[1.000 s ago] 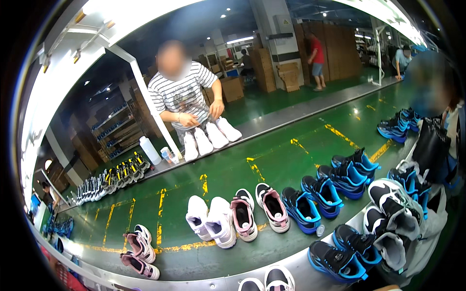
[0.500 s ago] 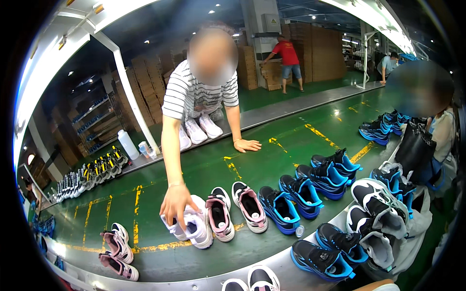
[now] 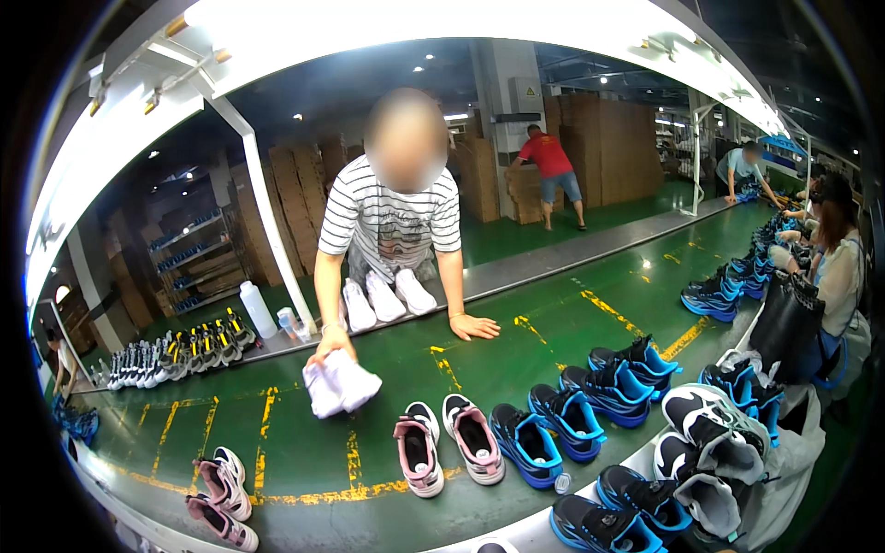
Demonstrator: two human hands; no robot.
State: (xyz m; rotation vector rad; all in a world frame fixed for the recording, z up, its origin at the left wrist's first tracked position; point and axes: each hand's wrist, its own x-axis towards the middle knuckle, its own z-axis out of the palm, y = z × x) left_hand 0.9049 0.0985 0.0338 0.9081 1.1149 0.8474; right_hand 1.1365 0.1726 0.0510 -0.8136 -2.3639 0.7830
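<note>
Closest to the camera, right at the bottom edge, there's a black-and-blue sneaker (image 3: 599,525), with a pile of white, grey and black sneakers (image 3: 714,419) just to the right of it. The wearer's own hands are out of frame, so I can't tell whether they're open or holding anything. A bit further in, on the green belt (image 3: 277,433), shoes stand in pairs pointing away: a pink-and-white pair (image 3: 447,452) in the middle, a blue pair (image 3: 544,442) beside it, and more blue ones (image 3: 618,378) going off to the right. Another pink pair (image 3: 221,493) sits on its own down at the lower left. Just past the middle pink pair is the white pair (image 3: 339,384). It's lifted a little off the belt, soles together, and the co-worker's gripping hand (image 3: 330,346) is closed around the top of it. That person in the striped shirt is leaning in from the far side, with the other hand (image 3: 475,325) flat on the belt, fingers spread and nothing in it. Behind their arms, three white shoes (image 3: 385,300) lie on the grey far edge. Left of those there's a white plastic bottle (image 3: 257,311), then a long row of black-and-yellow shoes (image 3: 175,346). On the right a black bag (image 3: 788,323) hangs next to a seated person (image 3: 834,267). Way at the back, someone in a red shirt (image 3: 548,170) is leaning against stacked cardboard boxes (image 3: 608,138).
</note>
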